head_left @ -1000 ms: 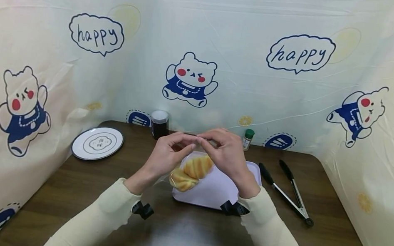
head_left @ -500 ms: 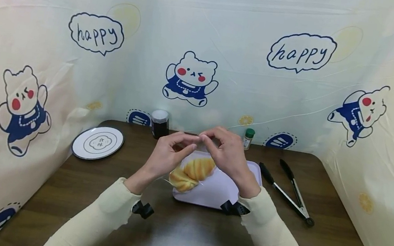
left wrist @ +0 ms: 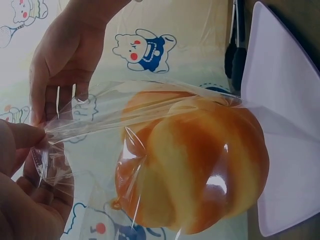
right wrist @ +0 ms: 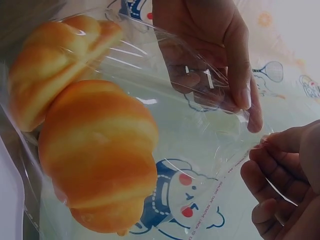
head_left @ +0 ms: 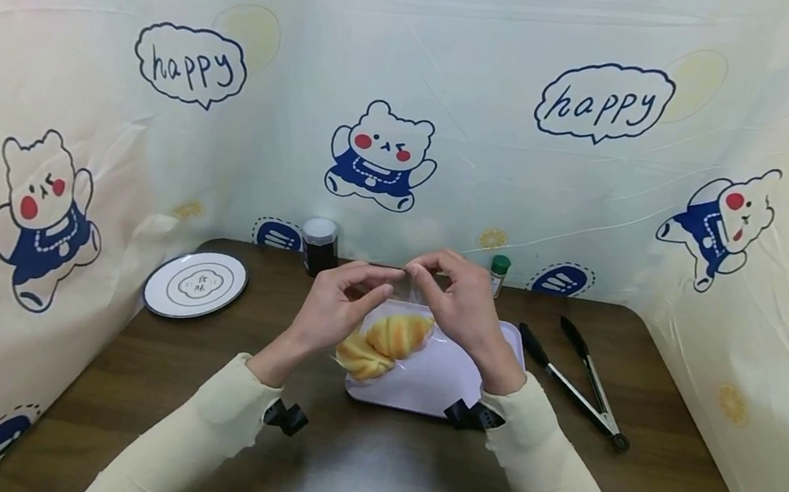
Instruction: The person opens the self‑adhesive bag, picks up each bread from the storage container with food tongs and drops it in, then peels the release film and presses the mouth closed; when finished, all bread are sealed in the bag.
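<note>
A clear plastic bag [right wrist: 210, 117] hangs from both hands, with two golden breads inside. One bread [right wrist: 100, 150] is plump and ridged, and the other bread [right wrist: 65, 60] looks twisted; they lean against each other. My left hand [head_left: 335, 305] pinches the bag near its top edge, thumb and index finger at the film. Across from it, my right hand [head_left: 462, 306] pinches the same edge, where a printed sealing strip [right wrist: 212, 202] runs. Below the bag is a lilac tray [head_left: 420, 384]; whether the bag touches it I cannot tell.
Black-tipped tongs [head_left: 593, 392] lie spread to the right of the tray. At the left back stands a white plate [head_left: 195, 285] with a dark rim. Behind the hands are a dark jar [head_left: 320, 248] and a green-capped shaker [head_left: 500, 269]. Printed cloth walls surround the table.
My right hand has shifted slightly right and up along the bag's edge, and more film shows below the fingertips. The left hand and the breads have barely moved.
</note>
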`<state>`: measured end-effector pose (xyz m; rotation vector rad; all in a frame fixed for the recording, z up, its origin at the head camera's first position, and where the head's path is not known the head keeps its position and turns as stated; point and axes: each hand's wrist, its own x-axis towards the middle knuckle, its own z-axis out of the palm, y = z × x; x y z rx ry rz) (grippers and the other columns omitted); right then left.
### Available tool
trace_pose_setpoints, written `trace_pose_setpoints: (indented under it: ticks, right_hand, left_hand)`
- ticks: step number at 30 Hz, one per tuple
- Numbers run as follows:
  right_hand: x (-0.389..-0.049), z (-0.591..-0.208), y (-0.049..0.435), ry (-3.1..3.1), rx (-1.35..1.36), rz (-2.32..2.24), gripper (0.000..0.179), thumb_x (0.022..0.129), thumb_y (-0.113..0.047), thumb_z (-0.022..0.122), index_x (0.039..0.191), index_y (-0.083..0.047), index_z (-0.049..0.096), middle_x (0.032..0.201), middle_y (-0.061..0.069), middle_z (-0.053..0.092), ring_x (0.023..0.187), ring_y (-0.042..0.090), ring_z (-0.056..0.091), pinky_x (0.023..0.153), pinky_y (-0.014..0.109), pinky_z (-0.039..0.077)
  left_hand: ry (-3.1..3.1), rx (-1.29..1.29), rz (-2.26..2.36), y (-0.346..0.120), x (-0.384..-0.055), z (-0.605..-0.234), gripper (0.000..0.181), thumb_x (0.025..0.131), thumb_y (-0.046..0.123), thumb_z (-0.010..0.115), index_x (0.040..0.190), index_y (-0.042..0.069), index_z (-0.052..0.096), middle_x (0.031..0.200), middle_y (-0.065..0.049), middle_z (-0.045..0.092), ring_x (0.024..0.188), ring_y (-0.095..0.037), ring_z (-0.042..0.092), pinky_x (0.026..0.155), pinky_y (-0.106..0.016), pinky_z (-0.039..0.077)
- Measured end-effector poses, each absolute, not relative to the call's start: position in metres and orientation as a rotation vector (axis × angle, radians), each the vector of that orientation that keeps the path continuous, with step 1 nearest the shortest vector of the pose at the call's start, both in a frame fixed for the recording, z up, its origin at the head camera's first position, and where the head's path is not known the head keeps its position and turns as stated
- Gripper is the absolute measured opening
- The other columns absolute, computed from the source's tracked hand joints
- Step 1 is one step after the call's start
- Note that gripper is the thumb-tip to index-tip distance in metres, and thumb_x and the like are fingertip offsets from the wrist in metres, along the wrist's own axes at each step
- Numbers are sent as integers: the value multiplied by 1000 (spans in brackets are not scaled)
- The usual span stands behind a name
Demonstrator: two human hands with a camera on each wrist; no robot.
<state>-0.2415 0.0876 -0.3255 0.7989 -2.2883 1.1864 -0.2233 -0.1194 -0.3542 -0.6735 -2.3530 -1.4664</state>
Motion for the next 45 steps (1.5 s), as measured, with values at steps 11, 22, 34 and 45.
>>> trace_pose_setpoints:
  ticks: [11, 22, 34, 45]
  right_hand:
    - [-247, -324, 99, -2187, 647, 1253, 18, 98, -25, 65, 99, -9, 74, 94, 5, 74, 85, 15, 63, 60, 24, 48]
    - [-253, -326, 126, -2156, 479, 1465, 24, 98, -31, 65, 103, -8, 73, 94, 10, 72, 78, 17, 61, 61, 19, 49]
    - [-253, -322, 155, -2072, 314, 1561, 24, 98, -22, 65, 102, 1, 72, 86, 0, 71, 74, 20, 64, 52, 19, 39]
    - [-261, -332, 193, -1962, 190, 1663, 30, 96, -25, 67, 109, 2, 70, 84, -13, 69, 72, 12, 62, 67, 19, 50]
  left_hand:
    - [-2251, -614, -1540, -125, -226, -355, 22, 95, 27, 69, 115, 21, 75, 98, 1, 71, 80, -16, 63, 71, -25, 55]
    - [-2235, -506, -1562, -128, -224, -352, 19, 94, 25, 71, 112, 19, 76, 102, -2, 74, 85, -14, 64, 71, -23, 54]
    - [-2205, -443, -1589, -131, -225, -354, 18, 94, 29, 71, 106, 18, 77, 101, -2, 74, 83, -15, 65, 71, -26, 55]
    - [-2112, -368, -1607, -139, -226, -352, 22, 92, 33, 73, 105, 16, 78, 98, -5, 76, 80, -18, 63, 67, -21, 52]
